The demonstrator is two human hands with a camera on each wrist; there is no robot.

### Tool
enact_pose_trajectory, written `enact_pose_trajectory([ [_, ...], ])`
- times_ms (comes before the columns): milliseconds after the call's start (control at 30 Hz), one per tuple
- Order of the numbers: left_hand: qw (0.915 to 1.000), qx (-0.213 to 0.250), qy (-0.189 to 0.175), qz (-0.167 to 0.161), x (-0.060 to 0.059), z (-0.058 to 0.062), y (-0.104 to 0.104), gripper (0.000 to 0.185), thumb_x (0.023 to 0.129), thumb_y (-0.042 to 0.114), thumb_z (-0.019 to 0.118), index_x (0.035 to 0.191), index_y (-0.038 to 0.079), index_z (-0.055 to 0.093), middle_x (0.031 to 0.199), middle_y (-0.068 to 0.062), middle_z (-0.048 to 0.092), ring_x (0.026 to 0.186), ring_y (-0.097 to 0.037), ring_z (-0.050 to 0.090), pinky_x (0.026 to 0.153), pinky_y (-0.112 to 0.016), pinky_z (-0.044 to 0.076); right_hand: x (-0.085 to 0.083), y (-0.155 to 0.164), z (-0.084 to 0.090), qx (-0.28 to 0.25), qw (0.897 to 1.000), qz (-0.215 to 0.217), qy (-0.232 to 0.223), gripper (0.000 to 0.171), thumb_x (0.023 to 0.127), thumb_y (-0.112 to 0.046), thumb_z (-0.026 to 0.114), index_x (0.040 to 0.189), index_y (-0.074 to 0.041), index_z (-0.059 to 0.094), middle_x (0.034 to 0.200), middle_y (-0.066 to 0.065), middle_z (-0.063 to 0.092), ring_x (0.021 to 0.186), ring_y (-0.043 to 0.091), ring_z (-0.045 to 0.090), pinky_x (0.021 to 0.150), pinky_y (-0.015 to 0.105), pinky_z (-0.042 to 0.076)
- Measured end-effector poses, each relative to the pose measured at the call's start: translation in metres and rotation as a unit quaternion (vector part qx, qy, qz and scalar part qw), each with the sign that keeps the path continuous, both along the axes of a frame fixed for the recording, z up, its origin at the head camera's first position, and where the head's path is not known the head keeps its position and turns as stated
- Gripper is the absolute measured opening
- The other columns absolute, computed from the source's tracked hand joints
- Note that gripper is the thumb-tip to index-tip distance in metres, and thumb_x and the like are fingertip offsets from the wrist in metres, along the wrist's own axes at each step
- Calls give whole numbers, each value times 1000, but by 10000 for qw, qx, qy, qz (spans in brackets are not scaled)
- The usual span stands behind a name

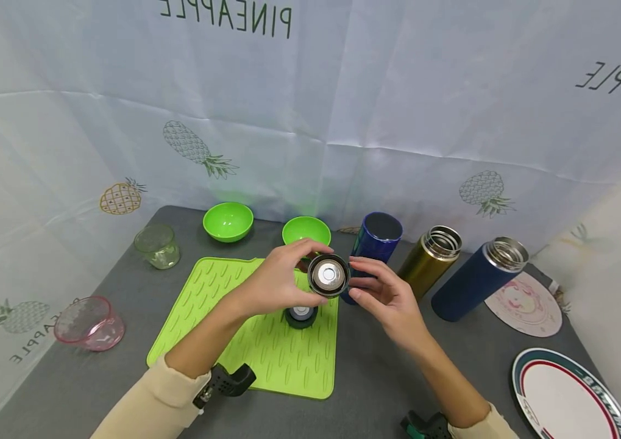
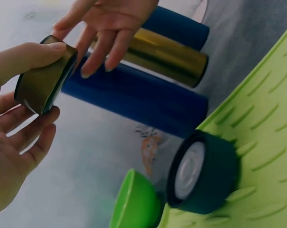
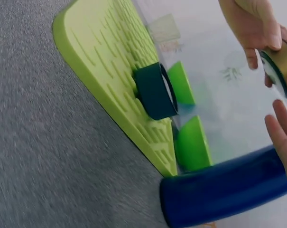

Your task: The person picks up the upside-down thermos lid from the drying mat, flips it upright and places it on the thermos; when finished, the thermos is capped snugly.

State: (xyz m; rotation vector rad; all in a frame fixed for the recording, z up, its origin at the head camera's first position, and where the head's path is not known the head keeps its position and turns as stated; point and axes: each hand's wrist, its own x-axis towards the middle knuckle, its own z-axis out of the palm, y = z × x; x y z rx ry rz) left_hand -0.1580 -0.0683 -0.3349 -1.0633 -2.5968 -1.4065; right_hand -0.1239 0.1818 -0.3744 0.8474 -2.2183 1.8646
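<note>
The left hand [image 1: 277, 281] holds a gold-sided flask lid [image 1: 328, 275] in the air above the far edge of the green mat [image 1: 266, 347], thumb and fingers pinching its rim. The right hand [image 1: 389, 299] hovers just beside the lid with fingers released, not gripping. This looks like a handover or inspection; next calls for the right fingers closing on the rim. A dark lid [image 1: 300, 315] sits on the mat below.

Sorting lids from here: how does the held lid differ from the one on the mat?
The gold lid is gripped in the left hand, off the table; the dark lid rests on the green mat. The gold lid's wall is gold, the dark lid's teal. Both are round with pale insides.
</note>
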Motion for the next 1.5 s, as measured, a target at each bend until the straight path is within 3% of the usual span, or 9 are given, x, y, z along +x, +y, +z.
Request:
enact_pose_trajectory([
  [233,9998,-19,210,41,0,-9,6,69,73,21,93,134,13,61,125,3,66,105,-10,63,89,-28,55,-2,-5,-8,-132,9997,120,-138,36,95,8,63,130,9,61,137,-8,61,112,9,70,93,23,59],
  [433,9999,16,84,-67,-1,-11,6,71,75,25,92,138,13,61,129,2,65,107,-12,63,89,-32,56,-2,-5,-7,-264,9993,51,-254,38,92,10,66,129,11,61,135,-10,63,109,9,71,90,23,60],
  [633,9981,332,-454,-247,-2,-7,1,63,85,25,84,141,12,59,132,-4,64,97,-13,68,85,-30,60,-2,-2,-5,-400,9992,-48,-4,39,88,13,67,127,12,62,137,-5,63,109,10,72,90,23,60],
  [767,9941,542,-938,-105,-4,-6,0,47,92,23,76,136,13,64,122,-7,69,84,-12,70,77,-28,60,-2,0,-4,-405,9992,-35,52,40,87,14,68,127,13,63,139,-3,62,111,10,71,91,24,60],
  [933,9894,587,-1329,80,-4,-5,1,43,92,22,75,133,10,67,112,-11,69,74,-11,70,70,-27,57,-1,0,-4,-278,9996,-83,-22,39,87,12,71,125,13,64,141,-5,60,115,7,69,91,25,60],
  [1100,9858,651,-1545,91,-5,-5,2,44,89,16,77,130,6,68,118,-12,72,73,-11,73,68,-30,59,-1,1,-5,-320,9995,-19,53,35,86,14,71,120,13,66,141,-3,61,121,8,67,92,26,60],
  [1333,9869,847,-1374,19,-2,-2,0,41,87,11,79,126,5,68,123,-14,70,76,-17,77,72,-30,62,-1,2,-6,-590,9980,-164,-141,22,87,14,69,106,14,59,132,-12,69,118,7,70,91,24,60],
  [1500,9906,1057,-859,-101,-1,-2,1,36,86,4,78,121,7,71,122,-12,68,77,-15,77,76,-26,63,-2,4,-7,-699,9971,-160,-239,37,88,14,67,122,13,51,127,-13,71,115,5,71,92,22,59],
])
